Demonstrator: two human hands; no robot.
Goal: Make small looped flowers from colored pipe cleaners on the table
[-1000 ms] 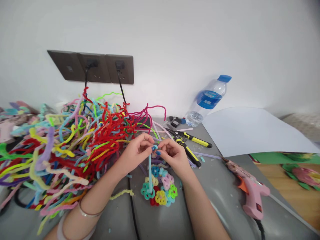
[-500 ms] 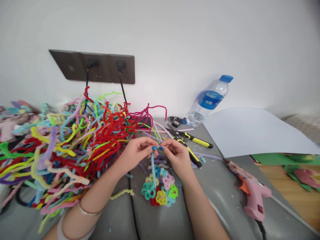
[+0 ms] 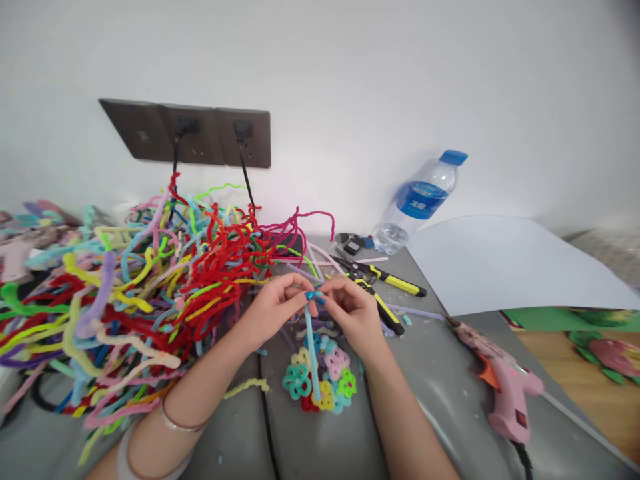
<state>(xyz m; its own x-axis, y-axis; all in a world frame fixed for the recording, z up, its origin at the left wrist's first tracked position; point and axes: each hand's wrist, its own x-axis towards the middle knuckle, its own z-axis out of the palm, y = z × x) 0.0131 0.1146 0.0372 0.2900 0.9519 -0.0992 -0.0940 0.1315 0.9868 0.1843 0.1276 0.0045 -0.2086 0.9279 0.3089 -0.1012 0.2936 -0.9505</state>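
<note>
Both hands meet over the grey surface and pinch the top of a light blue pipe cleaner (image 3: pixel 312 353). My left hand (image 3: pixel 274 308) grips it from the left, my right hand (image 3: pixel 350 311) from the right, fingertips touching. The free end of the pipe cleaner hangs down and slants slightly right. It crosses over a small cluster of pipe-cleaner flowers (image 3: pixel 320 381) in teal, pink, yellow, green and red that lies just below my hands.
A big tangled heap of coloured pipe cleaners (image 3: pixel 125 300) fills the left. Yellow-handled pliers (image 3: pixel 383 287) and a water bottle (image 3: pixel 417 203) lie behind my right hand. A white sheet (image 3: pixel 505 263) and a pink glue gun (image 3: pixel 500 387) are at the right. Wall sockets (image 3: pixel 193 137) have plugged cables.
The small curl at the top of the blue pipe cleaner has been pinched closed between my fingertips, and its hanging end has swung a little to the right.
</note>
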